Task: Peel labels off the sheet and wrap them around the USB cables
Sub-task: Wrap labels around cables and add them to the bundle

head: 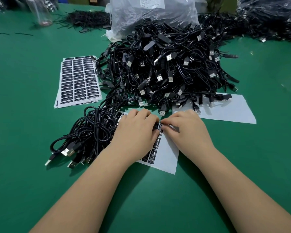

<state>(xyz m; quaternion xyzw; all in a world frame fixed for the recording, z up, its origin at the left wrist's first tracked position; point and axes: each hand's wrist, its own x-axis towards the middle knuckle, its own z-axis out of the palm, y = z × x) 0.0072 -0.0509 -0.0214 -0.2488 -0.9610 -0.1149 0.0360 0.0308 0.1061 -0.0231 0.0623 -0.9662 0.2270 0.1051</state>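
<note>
Glossy black label (160, 127) pinched by hands (160, 130).

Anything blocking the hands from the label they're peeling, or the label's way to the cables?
Nothing visible does. Both hands, left hand and right hand, already meet at a black label on the near sheet. The labelled cable bundle lies right beside the left hand, and the big cable pile just behind.

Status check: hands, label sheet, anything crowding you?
Left hand and right hand both pinching one label at the top of the near sheet. A few labels left on it. Labelled cable bundle touches left hand; big cable pile just behind.
</note>
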